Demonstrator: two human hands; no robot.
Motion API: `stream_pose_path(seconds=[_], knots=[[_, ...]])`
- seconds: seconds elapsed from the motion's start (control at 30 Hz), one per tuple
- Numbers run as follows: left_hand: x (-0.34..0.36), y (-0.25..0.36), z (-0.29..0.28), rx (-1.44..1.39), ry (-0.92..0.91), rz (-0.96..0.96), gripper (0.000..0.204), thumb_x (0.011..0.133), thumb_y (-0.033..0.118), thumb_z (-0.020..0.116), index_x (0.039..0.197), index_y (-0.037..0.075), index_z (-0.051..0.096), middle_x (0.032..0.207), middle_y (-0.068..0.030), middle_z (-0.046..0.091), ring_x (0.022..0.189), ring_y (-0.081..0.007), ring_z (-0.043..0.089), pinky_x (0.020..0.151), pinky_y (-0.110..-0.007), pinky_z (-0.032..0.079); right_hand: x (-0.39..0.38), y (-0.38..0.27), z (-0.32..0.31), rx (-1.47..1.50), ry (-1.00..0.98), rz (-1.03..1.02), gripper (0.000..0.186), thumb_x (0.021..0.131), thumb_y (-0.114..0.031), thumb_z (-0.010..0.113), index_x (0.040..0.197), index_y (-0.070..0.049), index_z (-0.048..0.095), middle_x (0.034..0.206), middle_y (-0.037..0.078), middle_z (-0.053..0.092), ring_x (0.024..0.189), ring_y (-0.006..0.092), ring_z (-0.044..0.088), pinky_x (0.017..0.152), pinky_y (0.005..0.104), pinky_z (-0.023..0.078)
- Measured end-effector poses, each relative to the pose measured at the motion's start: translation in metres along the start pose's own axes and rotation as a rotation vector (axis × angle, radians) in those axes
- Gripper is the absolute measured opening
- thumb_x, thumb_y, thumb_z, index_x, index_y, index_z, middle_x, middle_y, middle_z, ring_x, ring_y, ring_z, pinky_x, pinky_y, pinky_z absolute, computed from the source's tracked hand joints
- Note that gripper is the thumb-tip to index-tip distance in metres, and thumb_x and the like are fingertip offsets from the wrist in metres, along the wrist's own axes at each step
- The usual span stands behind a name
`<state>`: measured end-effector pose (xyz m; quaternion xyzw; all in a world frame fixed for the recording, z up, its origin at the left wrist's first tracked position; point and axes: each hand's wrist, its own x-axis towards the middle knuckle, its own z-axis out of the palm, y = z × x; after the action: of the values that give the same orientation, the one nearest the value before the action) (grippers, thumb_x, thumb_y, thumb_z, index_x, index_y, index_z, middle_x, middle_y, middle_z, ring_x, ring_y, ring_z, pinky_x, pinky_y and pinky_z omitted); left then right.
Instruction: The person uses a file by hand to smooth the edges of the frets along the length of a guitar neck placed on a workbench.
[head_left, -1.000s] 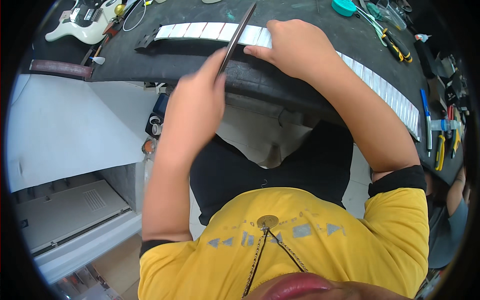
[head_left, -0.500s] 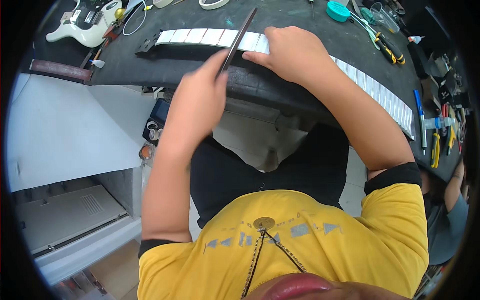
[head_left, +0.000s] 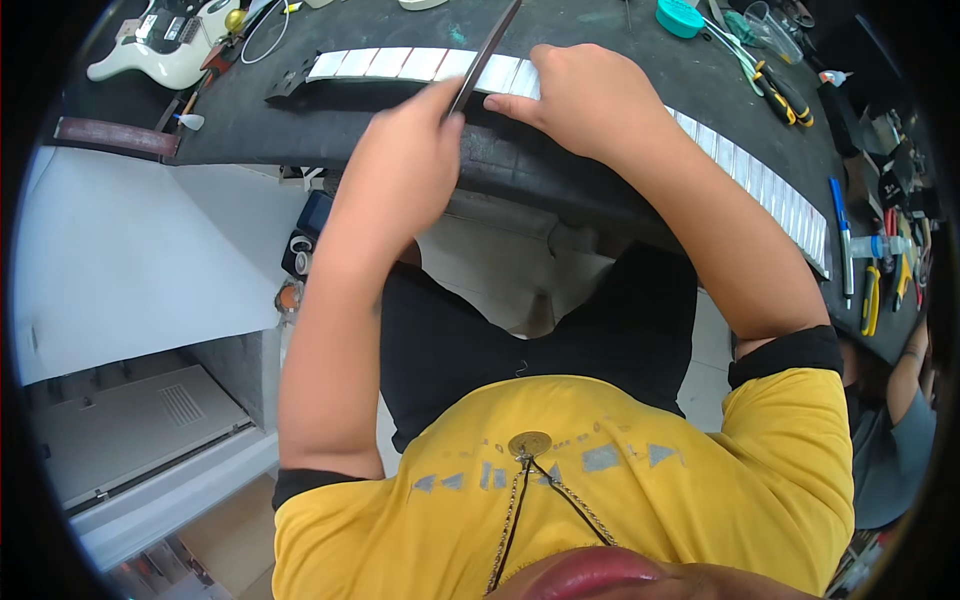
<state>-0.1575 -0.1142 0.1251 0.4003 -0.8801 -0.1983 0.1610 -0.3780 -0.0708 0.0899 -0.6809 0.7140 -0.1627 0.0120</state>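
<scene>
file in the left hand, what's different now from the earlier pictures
The left hand has pushed the file farther forward across the guitar neck. Nothing was taken up or let go: the left hand still grips the file, and the right hand stays on the neck.

White guitar body (head_left: pixel 165 55), turquoise tub (head_left: pixel 680 18)

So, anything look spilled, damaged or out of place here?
Only a small green smear on the dark worktop, just beyond the long guitar neck with silvery-white panels; it breaks the surface's dark colour, perhaps a stain. Nothing else stands out.
</scene>
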Motion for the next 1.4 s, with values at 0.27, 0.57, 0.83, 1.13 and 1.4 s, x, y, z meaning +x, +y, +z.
stream_pose_path(seconds=[0.27,0.57,0.83,1.13,1.4], knots=[[-0.121,-0.002,-0.002,-0.08,0.051,-0.077,0.052,0.109,-0.002,0.065,0.16,0.008,0.067,0.081,-0.0165,0.07,0.064,-0.0243,0.063,0.076,-0.035,0.055,-0.004,0.004,0.007,-0.06,0.055,0.004,0.065,0.102,-0.065,0.078,0.094,0.0,0.083,0.089,0.021,0.083,0.09,0.0405,0.083,0.082,0.0493,0.067],[-0.012,-0.022,0.004,-0.042,0.057,0.101,0.046,0.114,0.013,0.064,0.159,0.005,0.066,0.083,-0.0138,0.075,0.069,-0.0257,0.067,0.074,-0.042,0.06,0.0,-0.002,-0.005,0.001,-0.036,0.04,0.073,0.102,-0.07,0.075,0.106,0.003,0.078,0.094,0.024,0.082,0.095,0.0446,0.08,0.087,0.0536,0.064],[-0.085,0.015,-0.025,-0.024,-0.097,-0.2,0.048,0.109,0.002,0.065,0.157,0.007,0.066,0.119,-0.036,0.077,0.108,-0.0562,0.074,0.089,-0.054,0.063,-0.006,0.001,0.009,-0.049,0.07,-0.005,0.066,0.103,-0.064,0.077,0.098,0.001,0.083,0.091,0.023,0.083,0.092,0.0405,0.083,0.083,0.0496,0.067],[-0.066,0.007,-0.008,-0.029,-0.005,-0.085,0.045,0.113,0.009,0.065,0.157,0.004,0.066,0.115,-0.0332,0.079,0.107,-0.0523,0.078,0.093,-0.045,0.062,-0.005,0.006,0.005,-0.055,0.066,0.013,0.066,0.102,-0.064,0.078,0.097,0.002,0.081,0.089,0.022,0.082,0.088,0.0406,0.083,0.081,0.049,0.067],[-0.055,-0.002,-0.012,-0.017,0.029,0.029,0.046,0.112,0.006,0.064,0.158,0.001,0.065,0.106,-0.0286,0.081,0.086,-0.0385,0.077,0.088,-0.043,0.061,-0.003,0.002,0.004,-0.044,0.089,-0.008,0.065,0.101,-0.063,0.079,0.099,0.002,0.081,0.091,0.022,0.083,0.09,0.0402,0.083,0.081,0.0481,0.067]])
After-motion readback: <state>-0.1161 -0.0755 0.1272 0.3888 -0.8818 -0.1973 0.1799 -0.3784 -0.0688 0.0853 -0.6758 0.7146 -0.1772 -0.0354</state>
